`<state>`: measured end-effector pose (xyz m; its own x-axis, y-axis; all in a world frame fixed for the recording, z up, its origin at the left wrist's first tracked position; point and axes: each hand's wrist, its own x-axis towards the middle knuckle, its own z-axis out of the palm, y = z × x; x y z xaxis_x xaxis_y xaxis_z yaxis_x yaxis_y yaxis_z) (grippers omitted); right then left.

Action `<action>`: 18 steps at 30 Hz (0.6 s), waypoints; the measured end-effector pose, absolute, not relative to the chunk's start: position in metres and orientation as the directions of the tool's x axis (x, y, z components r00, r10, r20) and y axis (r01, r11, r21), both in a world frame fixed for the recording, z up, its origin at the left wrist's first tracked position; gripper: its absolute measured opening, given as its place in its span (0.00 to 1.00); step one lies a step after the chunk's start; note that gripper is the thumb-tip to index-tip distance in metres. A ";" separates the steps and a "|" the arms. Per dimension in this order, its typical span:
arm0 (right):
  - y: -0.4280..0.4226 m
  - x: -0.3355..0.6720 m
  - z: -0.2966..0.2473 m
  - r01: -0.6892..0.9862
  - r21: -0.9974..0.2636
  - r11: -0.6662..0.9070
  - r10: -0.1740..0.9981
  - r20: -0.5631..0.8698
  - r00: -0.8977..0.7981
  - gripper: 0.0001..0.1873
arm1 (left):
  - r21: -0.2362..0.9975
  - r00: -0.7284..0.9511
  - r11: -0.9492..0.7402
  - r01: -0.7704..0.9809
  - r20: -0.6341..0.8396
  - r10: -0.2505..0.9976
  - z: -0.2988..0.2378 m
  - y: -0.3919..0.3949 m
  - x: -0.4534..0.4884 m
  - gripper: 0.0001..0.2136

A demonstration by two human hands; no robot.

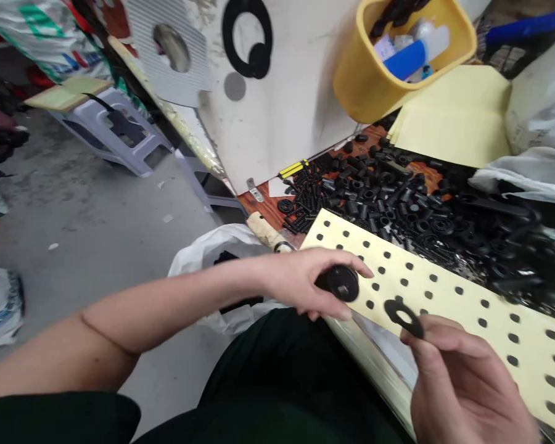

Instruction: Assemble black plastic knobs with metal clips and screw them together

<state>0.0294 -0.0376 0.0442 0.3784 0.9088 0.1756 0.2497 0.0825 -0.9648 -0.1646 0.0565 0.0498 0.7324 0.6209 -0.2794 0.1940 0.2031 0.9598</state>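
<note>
My left hand [305, 277] is wrapped round a black round plastic part [345, 283], whose disc-shaped face points to the right. In my right hand [462, 376], a flat black ring [403, 317] with a small tab is pinched between thumb and forefinger. The ring is apart from the round part, to its right and slightly lower. Beneath both hands lies a pale yellow sheet [437, 269] with rows of black square dots stuck on it. Some of the left fingers are hidden behind the part.
Loose black plastic parts [374, 191] and screws cover the brown tabletop behind the sheet. A yellow bin [351, 92] holding bottles stands at the back, beside pale yellow paper [457, 117]. A white plastic bag [189, 259] hangs below the left forearm; a purple stool [129, 142] is on the floor.
</note>
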 end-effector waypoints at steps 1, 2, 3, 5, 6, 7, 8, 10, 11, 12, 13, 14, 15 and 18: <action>-0.042 0.035 0.048 0.249 -0.967 0.061 0.877 0.171 0.450 0.06 | 0.933 0.750 0.337 0.130 -0.315 0.582 0.046 0.048 -0.147 0.30; -0.047 0.041 0.051 0.256 -0.965 0.047 0.841 0.176 0.512 0.07 | 0.902 0.758 0.427 0.060 -0.320 0.568 0.040 0.039 -0.129 0.31; -0.050 0.046 0.053 0.268 -0.963 0.035 0.802 0.187 0.568 0.08 | 0.872 0.755 0.489 -0.010 -0.314 0.576 0.034 0.031 -0.110 0.30; -0.057 0.059 0.054 0.268 -0.963 0.008 0.744 0.185 0.642 0.11 | 0.818 0.740 0.563 -0.119 -0.305 0.599 0.021 0.017 -0.074 0.26; -0.059 0.066 0.053 0.255 -0.967 -0.003 0.734 0.171 0.657 0.16 | 0.792 0.742 0.590 -0.156 -0.301 0.599 0.015 0.011 -0.058 0.24; -0.062 0.073 0.052 0.234 -0.972 -0.011 0.740 0.150 0.656 0.22 | 0.771 0.745 0.611 -0.182 -0.298 0.597 0.010 0.006 -0.045 0.22; -0.064 0.081 0.050 0.208 -0.978 -0.015 0.750 0.127 0.649 0.28 | 0.757 0.746 0.624 -0.193 -0.300 0.595 0.006 0.002 -0.034 0.20; -0.067 0.097 0.045 0.148 -0.989 -0.029 0.764 0.074 0.641 0.33 | 0.760 0.729 0.624 -0.184 -0.320 0.605 0.001 -0.004 -0.020 0.19; -0.068 0.104 0.042 0.113 -0.993 -0.042 0.761 0.041 0.648 0.32 | 0.776 0.711 0.609 -0.164 -0.335 0.618 0.000 -0.006 -0.016 0.19; -0.068 0.110 0.039 0.069 -0.996 -0.060 0.757 0.000 0.654 0.30 | 0.796 0.689 0.589 -0.140 -0.349 0.635 0.000 -0.008 -0.014 0.19; -0.067 0.114 0.036 0.022 -0.997 -0.079 0.752 -0.045 0.658 0.29 | 0.815 0.668 0.568 -0.115 -0.359 0.652 0.000 -0.009 -0.013 0.18; -0.067 0.118 0.033 -0.024 -0.995 -0.094 0.750 -0.087 0.655 0.29 | 0.829 0.651 0.551 -0.092 -0.368 0.664 0.001 -0.010 -0.012 0.18; -0.066 0.120 0.030 -0.064 -0.993 -0.102 0.754 -0.119 0.646 0.30 | 0.838 0.637 0.541 -0.073 -0.378 0.672 0.002 -0.010 -0.012 0.18; -0.062 0.119 0.025 -0.120 -0.987 -0.105 0.777 -0.157 0.610 0.31 | 0.847 0.608 0.531 -0.033 -0.405 0.683 0.004 -0.011 -0.011 0.18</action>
